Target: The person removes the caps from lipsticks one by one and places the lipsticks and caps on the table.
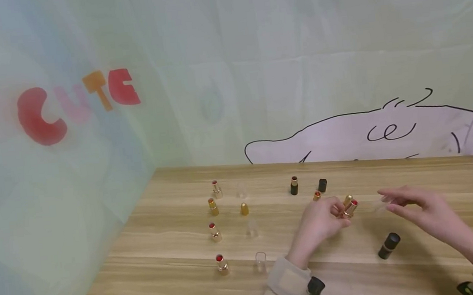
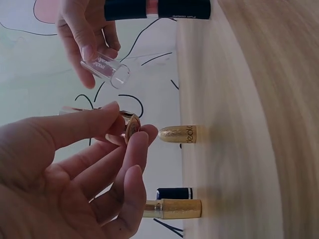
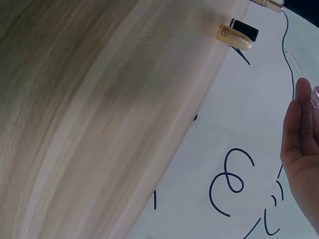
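Note:
My left hand (image 1: 319, 223) pinches a rose-gold lipstick (image 1: 350, 209) with its red tip showing. In the left wrist view, its thumb and fingertips hold the lipstick's shiny base (image 2: 130, 127). To the right, my right hand (image 1: 426, 209) holds a clear cap (image 2: 107, 68) between thumb and fingers, apart from the lipstick. Just behind the held lipstick stands a gold cap (image 2: 179, 134). An uncapped gold lipstick (image 1: 317, 196) is partly hidden behind my left hand. Nearer my right forearm stands a black lipstick tube (image 1: 389, 246) with its cap on.
Uncapped lipsticks (image 1: 215, 232) stand in a column on the left of the wooden table (image 1: 169, 289). Beside them are clear caps (image 1: 261, 261) and a gold cap (image 1: 245, 208). Farther back stand an uncapped black lipstick (image 1: 294, 185) and a black cap (image 1: 322, 185). A printed cloth backdrop (image 1: 214, 97) rises behind.

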### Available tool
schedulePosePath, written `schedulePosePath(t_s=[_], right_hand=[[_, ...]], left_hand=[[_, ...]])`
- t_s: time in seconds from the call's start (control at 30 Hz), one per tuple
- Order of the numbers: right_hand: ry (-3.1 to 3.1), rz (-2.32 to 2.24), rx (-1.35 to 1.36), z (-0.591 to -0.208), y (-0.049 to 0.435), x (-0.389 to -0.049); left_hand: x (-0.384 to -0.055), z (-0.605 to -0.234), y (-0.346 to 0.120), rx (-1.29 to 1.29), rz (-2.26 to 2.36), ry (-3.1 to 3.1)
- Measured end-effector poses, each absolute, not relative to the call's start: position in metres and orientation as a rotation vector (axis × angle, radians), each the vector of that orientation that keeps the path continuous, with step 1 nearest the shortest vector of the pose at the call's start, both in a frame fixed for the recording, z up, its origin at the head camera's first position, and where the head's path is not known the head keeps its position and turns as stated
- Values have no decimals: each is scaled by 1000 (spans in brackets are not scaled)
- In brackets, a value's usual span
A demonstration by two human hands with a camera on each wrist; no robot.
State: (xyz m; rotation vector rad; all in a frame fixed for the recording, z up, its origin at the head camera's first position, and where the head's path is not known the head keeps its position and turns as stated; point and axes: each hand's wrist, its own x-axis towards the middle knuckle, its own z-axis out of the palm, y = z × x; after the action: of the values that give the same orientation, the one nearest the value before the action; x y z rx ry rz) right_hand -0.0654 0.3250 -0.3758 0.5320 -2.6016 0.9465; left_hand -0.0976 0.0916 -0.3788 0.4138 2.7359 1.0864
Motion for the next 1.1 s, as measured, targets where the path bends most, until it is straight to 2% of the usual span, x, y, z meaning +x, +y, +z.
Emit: schedulePosePath(t_s=[0.47, 1.1], right_hand=[[-2709, 861, 488, -385, 319, -74], [-2770, 827, 672, -395, 315, -90]], left_hand=[[-100, -389, 98, 481, 1038, 2771], [-107, -402, 109, 448, 970, 2805]])
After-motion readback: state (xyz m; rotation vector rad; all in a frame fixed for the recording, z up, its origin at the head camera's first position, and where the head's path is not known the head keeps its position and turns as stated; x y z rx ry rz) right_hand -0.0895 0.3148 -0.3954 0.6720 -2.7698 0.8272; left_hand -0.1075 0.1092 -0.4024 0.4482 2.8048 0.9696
